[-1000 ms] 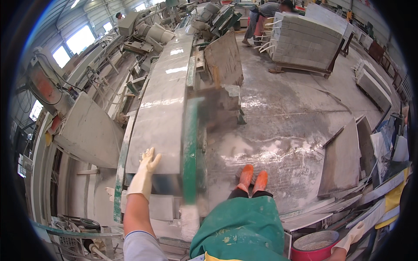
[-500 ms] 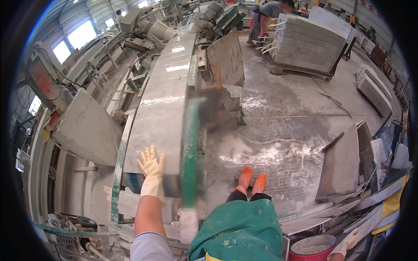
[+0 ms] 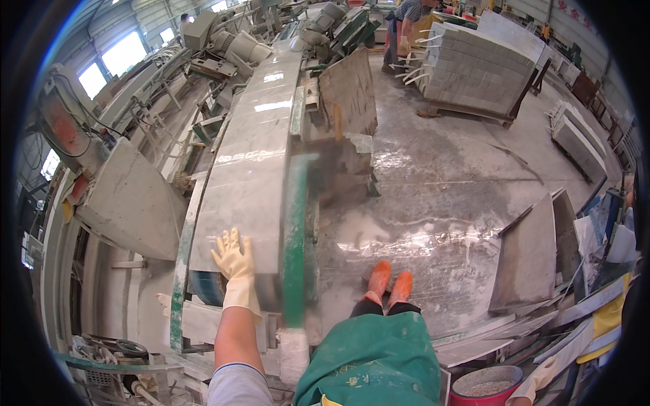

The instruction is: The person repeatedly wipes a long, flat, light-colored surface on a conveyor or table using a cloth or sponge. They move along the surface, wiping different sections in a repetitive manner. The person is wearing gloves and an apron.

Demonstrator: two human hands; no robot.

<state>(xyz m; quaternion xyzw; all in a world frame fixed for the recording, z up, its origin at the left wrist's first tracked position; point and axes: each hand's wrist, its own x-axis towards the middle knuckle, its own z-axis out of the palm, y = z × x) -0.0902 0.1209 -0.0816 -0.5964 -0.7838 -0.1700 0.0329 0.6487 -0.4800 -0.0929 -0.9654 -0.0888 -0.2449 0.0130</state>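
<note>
Item: my left hand (image 3: pixel 232 259), gloved, fingers spread flat, gripping nothing, palm down on near end of long grey stone slab (image 3: pixel 250 162), steadying it on conveyor bed w/ green rail (image 3: pixel 295 237). Right hand (image 3: pixel 542 379) at lower edge, grip can't tell.

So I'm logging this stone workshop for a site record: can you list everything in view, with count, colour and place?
Long polished grey stone slab: one, on the conveyor line, centre-left.
Green conveyor side rail: one, along the slab's right edge.
Stack of pale grey cut slabs: one, upper right.
Leaning grey stone panels: two, right.
Red bucket of grit: one, bottom right.
Wet grey concrete floor: centre.
Co-worker: one, far top.
Orange rubber boots: two, on the floor.
Green apron: one, bottom centre.
Left hand in cream glove: flat on the slab's near end.
Right hand in cream glove: bottom right edge, by the bucket.
</note>
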